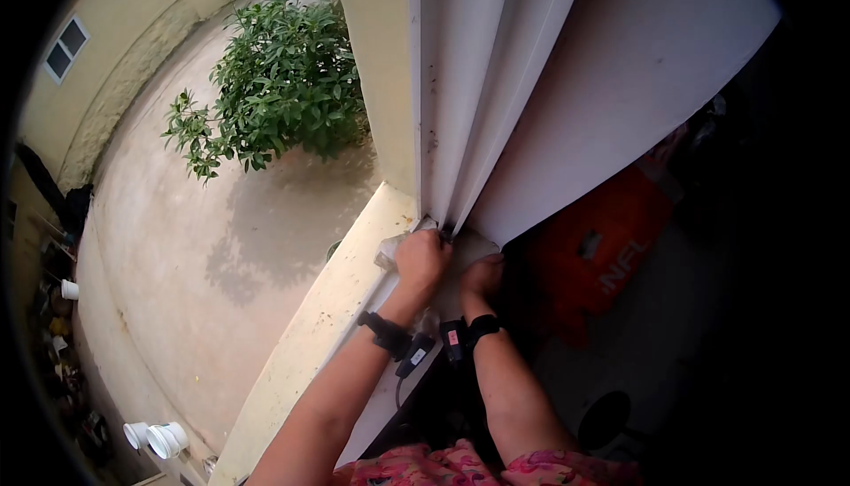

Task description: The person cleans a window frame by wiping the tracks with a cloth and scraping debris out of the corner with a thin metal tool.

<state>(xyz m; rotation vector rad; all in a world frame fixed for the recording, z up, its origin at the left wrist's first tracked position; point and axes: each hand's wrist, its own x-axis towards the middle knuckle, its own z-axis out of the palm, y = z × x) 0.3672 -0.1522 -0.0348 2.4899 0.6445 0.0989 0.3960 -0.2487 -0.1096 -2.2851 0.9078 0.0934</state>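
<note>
My left hand [423, 258] is closed at the foot of the white window frame [436, 114], where the frame meets the sill. Pale, crumpled material [387, 251] shows beside its knuckles, and what its fingers grip is too hidden to name. Just to the right, my right hand [482, 275] is near the bottom corner of the white panel [611, 88]; its fingers are hidden in shadow. Both wrists wear black straps with small labelled devices [414, 356]. Below my hands runs the cream outer ledge [310, 331].
Outside on the left are a leafy bush [288, 70], a concrete yard [150, 247] and white buckets [166, 440]. An orange cloth with white letters [584, 247] lies in the dark area at right. A round dark object [605, 419] stands at lower right.
</note>
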